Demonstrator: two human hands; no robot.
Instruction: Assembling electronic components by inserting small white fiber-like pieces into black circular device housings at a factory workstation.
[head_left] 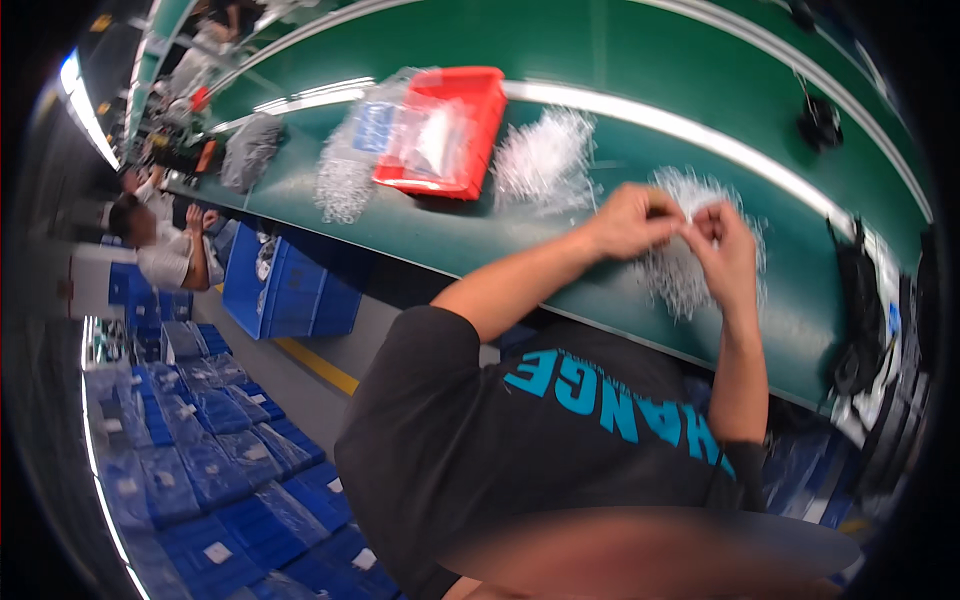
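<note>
Head view, the only one: left hand [632,222] and right hand [728,250] brought tip to tip over the pile of thin white pieces [672,280], both pinched narrow. Cannot tell whether gripping a piece: too small, too blurred. Pile placed toward the right end of the worktop [450,235], in from the near edge, partly under the hands. Main risk, judging from here: dropping a piece out of so tight a pinch and losing it white on white. Looks wiry and loosely tangled; might drag neighbours along when pulling one out. Could also brush strays over the near edge with left forearm [520,275] or right forearm [741,345], reaching in across that edge. Then mixing: second white pile [545,160] left of the left hand, closer to the back edge, apparently bagged in part. Easy to merge with the first by one careless sweep, given similar colour. Farther left: red bin [487,140] with clear bags [438,130] inside and lapping over its left side, maybe prone to sliding if bumped; beside it, close to the near edge, heap of clear loose pieces [342,188], likely to spill if nudged. Below that edge: blue crate [285,290], possible trap for strays.
</note>
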